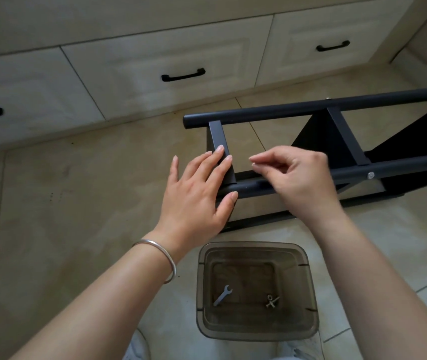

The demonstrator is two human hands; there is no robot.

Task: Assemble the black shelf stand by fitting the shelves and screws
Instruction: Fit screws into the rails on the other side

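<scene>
Flat and spread, my left hand presses on the near end of the black shelf stand: the straight fingers lie across the end shelf panel, and the thumb rests on the near tube below it. A silver bangle circles that wrist. Behind, at upper left, cream drawer fronts with black handles run along the tiled floor.

The stand lies on its side on the floor, running from centre frame off the right edge. Its far tube and near tube run roughly parallel, joined by the end shelf panel and a second shelf panel further right.

My right hand hovers over the near tube just right of the left hand, fingers curled, thumb and forefinger tips brought close together as in a pinch; whether anything small sits between them I cannot tell. Right of this hand, a silver screw head shows on the near tube where the second panel meets it.

Below the hands, between my forearms, a translucent smoky plastic container stands on the floor. Inside it, a small flat wrench lies at the left of the bottom and a few loose screws at the right, well apart.
</scene>
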